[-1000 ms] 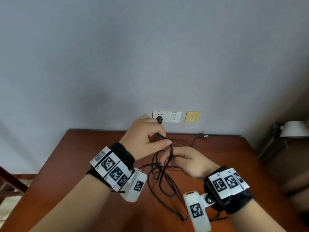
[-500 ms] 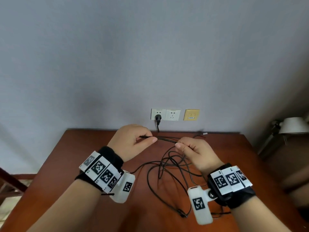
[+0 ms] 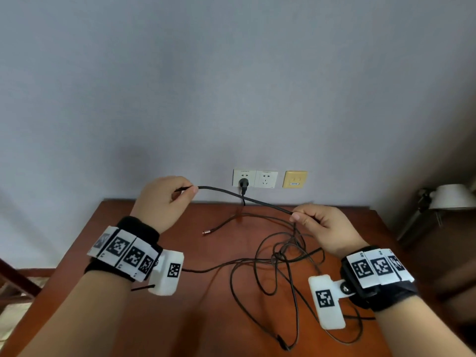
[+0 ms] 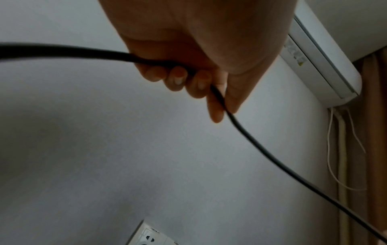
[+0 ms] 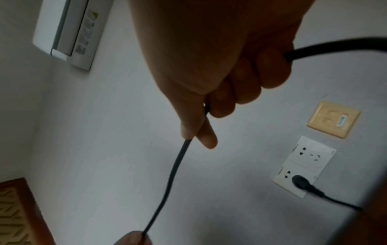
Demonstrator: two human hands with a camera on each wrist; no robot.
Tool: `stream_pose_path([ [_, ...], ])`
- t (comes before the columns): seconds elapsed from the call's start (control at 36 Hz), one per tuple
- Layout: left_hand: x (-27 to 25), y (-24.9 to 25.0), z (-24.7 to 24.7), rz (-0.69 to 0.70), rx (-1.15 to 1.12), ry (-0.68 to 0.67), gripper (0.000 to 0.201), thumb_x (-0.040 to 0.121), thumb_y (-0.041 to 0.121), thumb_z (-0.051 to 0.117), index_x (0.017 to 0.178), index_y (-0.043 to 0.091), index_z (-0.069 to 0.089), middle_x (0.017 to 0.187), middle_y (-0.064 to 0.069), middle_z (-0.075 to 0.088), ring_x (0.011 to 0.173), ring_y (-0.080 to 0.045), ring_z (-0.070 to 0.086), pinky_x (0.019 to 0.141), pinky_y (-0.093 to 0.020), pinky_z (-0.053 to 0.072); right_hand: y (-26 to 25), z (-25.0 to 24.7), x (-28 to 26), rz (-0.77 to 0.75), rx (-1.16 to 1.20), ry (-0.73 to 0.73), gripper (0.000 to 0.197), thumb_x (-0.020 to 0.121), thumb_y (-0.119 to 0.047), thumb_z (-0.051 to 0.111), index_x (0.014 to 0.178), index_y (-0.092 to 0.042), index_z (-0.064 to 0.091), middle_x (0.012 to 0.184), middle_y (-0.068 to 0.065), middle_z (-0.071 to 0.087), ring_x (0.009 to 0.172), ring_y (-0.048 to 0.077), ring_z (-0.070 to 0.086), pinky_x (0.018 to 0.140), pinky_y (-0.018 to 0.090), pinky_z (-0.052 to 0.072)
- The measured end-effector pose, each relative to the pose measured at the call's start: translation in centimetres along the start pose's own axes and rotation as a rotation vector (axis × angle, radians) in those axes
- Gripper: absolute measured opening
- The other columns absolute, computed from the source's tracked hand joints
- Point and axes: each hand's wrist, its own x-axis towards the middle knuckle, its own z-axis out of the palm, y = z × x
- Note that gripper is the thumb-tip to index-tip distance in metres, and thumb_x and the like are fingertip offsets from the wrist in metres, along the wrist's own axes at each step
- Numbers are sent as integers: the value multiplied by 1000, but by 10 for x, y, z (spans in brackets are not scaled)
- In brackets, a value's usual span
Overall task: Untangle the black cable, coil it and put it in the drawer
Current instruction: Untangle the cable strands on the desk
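Note:
A thin black cable [image 3: 247,199] is stretched in the air between my two hands above a brown wooden table [image 3: 201,315]. My left hand [image 3: 167,199] pinches it at the upper left, fingers curled round it [image 4: 178,77]. My right hand [image 3: 319,225] grips it lower on the right, thumb against the cable [image 5: 188,131]. The rest of the black cable [image 3: 283,274] lies in tangled loops on the table between my wrists. One loose end with a copper-coloured tip [image 3: 206,232] lies on the table near the middle. No drawer is in view.
White wall sockets [image 3: 255,178] hold a black plug [image 3: 243,183], next to a yellow wall plate [image 3: 295,179]. A white lamp [image 3: 450,197] stands at the right. An air conditioner [image 4: 322,54] hangs high on the wall.
My hands have moved apart, the left one up and to the left, the right one to the right. The cable section between them has been drawn out long and nearly taut.

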Motion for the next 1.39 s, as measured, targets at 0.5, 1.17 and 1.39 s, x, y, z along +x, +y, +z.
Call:
stream_pose_path([
  [0.5,-13,99,48,155,-193,-330,26,101,38,38,105,19,55,70,8,56,63,-4,52,61,-26,39,-42,26,21,-231,-110,-45,36,91,-48,42,79,-20,61,64,-8,59,61,9,54,59,30,44],
  [1.17,-17,33,14,8,-229,-52,21,90,34,62,72,25,68,66,16,64,67,-4,58,61,-10,37,12,17,4,68,-31,-37,19,95,-18,55,79,-27,54,65,-8,53,64,4,51,63,15,39],
  [1.39,-11,16,1,-73,-127,20,19,94,24,57,79,19,68,67,10,61,69,-6,54,62,-18,36,25,19,-3,61,-55,25,15,96,-16,53,85,-24,60,76,-1,63,75,12,56,69,17,41],
])
